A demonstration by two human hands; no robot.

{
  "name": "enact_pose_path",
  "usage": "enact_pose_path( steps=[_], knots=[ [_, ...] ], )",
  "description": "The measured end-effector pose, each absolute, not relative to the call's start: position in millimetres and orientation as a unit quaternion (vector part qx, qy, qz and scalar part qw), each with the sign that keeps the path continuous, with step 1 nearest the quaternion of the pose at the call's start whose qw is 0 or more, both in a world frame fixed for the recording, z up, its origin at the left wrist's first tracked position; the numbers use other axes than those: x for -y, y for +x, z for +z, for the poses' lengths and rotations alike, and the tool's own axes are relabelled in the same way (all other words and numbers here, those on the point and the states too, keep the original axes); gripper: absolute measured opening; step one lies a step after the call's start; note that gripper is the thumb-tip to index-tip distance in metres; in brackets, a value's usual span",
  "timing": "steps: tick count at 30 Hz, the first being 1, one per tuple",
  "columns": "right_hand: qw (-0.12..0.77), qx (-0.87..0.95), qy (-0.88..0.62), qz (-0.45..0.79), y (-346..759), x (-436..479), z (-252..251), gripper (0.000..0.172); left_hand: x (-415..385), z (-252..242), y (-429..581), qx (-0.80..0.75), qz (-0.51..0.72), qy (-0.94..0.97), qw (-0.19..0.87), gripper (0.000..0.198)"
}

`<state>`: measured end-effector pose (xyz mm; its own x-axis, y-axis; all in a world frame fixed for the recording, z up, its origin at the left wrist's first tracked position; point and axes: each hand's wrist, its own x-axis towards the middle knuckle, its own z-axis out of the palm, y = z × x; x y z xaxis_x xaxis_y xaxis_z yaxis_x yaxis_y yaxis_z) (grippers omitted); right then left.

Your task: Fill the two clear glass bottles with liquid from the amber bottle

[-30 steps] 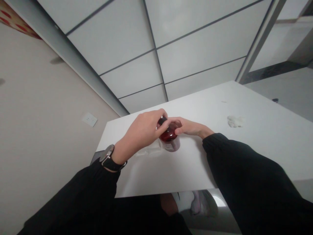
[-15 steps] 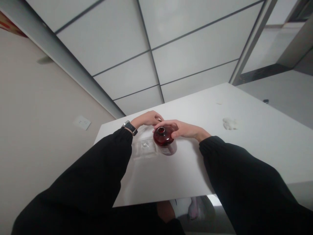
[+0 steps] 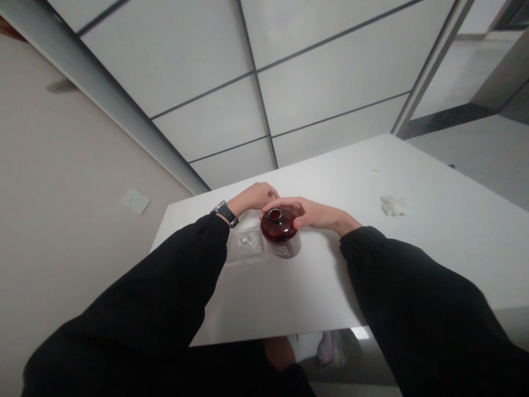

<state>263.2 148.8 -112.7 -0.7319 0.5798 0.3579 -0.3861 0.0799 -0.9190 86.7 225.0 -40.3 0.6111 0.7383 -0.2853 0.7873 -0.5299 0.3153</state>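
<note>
A dark red glass bottle (image 3: pixel 281 227) with an open, narrow neck and a pale label low on its side stands upright on the white table. My right hand (image 3: pixel 308 212) is closed around its shoulder from the far right side, thumb toward me. Just behind the bottle, my left hand (image 3: pixel 257 196) has its fingers curled down; their tips are hidden by the right hand and the bottle, so what they hold does not show. Left of the bottle, below the left wrist, lies a clear plastic tray (image 3: pixel 250 248), partly covered by the sleeve.
The white table (image 3: pixel 281 300) reaches to the panelled sliding doors (image 3: pixel 215 49). On its right part lie a crumpled white clump (image 3: pixel 394 205) and a small thin stick (image 3: pixel 374 170). A wall socket (image 3: pixel 135 200) is at the left.
The view has shifted slightly. My right hand stays on the bottle and my left hand remains behind it, with its fingers curled a little differently. The bottle stays upright.
</note>
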Motion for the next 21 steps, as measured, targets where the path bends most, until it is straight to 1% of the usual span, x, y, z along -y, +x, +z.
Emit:
enact_pose_path(
  steps=[3, 6, 7, 9, 11, 14, 17, 20, 21],
  knots=[
    [0.356, 0.642, -0.074, 0.675, 264, -147, -112, 0.073, -208, -20, 68, -0.450, -0.003, 0.867, 0.215, 0.029],
    [0.350, 0.636, -0.080, 0.683, 265, -145, -110, 0.072, -176, 2, 26, -0.470, 0.079, 0.854, 0.209, 0.038],
    [0.348, 0.635, -0.085, 0.684, 265, -144, -110, 0.072, -162, 7, 7, -0.479, 0.117, 0.845, 0.206, 0.040],
    [0.345, 0.643, -0.097, 0.677, 266, -143, -108, 0.074, -132, 6, -32, -0.510, 0.250, 0.791, 0.230, 0.043],
    [0.338, 0.657, -0.123, 0.662, 268, -140, -105, 0.074, -103, -10, -66, -0.534, 0.336, 0.734, 0.252, 0.045],
    [0.324, 0.669, -0.190, 0.642, 272, -132, -99, 0.069, -69, -51, -91, -0.527, 0.398, 0.689, 0.299, 0.058],
    [0.339, 0.675, -0.263, 0.600, 275, -117, -94, 0.066, -49, -87, -89, -0.526, 0.401, 0.683, 0.309, 0.070],
    [0.360, 0.682, -0.348, 0.533, 281, -93, -95, 0.060, -43, -104, -80, -0.505, 0.401, 0.700, 0.309, 0.078],
    [0.371, 0.677, -0.373, 0.515, 282, -84, -97, 0.063, -43, -107, -79, -0.497, 0.402, 0.702, 0.316, 0.081]
  ],
)
